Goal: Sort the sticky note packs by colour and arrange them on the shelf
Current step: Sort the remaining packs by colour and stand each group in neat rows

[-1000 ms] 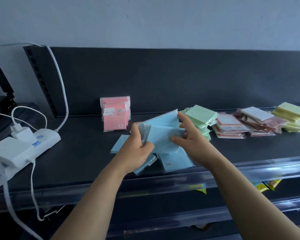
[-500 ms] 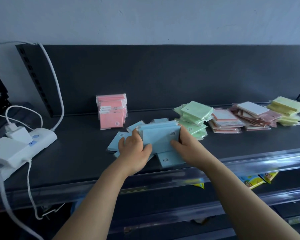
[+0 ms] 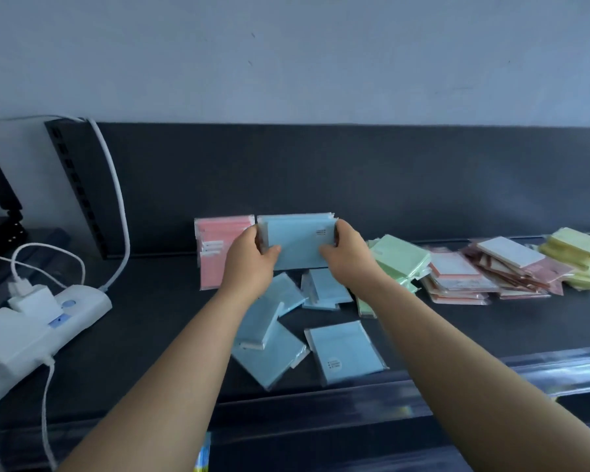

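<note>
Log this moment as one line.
left hand, right hand: grip blue stack | upright beside pink stack | loose blue packs flat in front

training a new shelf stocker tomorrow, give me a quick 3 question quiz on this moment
1. True or false: the left hand alone holds the stack of blue packs.
2. Where do the pink packs stand relative to that stack? A) close beside it, on its left B) on top of it C) on its right
3. Fill in: the pile just right of the right hand is ____ in colour.
Key: 1 false, both hands grip it. 2 A. 3 green, the green pile.
</note>
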### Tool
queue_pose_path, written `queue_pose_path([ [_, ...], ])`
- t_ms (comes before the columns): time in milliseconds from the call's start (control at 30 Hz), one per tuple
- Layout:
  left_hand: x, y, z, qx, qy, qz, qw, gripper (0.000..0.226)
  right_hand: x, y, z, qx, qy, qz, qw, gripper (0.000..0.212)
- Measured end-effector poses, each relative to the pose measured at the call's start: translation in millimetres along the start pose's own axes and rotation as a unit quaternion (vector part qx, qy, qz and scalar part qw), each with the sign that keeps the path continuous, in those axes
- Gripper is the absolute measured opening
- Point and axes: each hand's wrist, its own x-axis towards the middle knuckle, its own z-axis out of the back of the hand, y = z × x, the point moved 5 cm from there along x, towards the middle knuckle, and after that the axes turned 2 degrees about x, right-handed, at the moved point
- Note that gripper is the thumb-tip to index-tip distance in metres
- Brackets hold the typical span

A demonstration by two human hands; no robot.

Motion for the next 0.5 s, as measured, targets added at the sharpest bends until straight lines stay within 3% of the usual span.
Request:
queue_pose_path([
  [167, 42.6, 20.5, -21.4, -0.001, -0.022, 0.054, 0.998, 0.02, 42.4, -3.4, -19.9, 0.017, -0.008, -0.051, 0.999, 0.029],
  [400, 80.4, 38.4, -54.9, 0.061, -0.009, 0.082, 0.995, 0.017, 84.2, -29.5, -33.0, 0.013, -0.026, -0.111, 0.993, 0.022],
  [500, 84.8, 41.8, -61.6, 0.103, 0.009, 0.083, 0.991, 0.021, 92.9, -44.8, -38.5, 0.002, -0.022, -0.13, 0.991, 0.03],
])
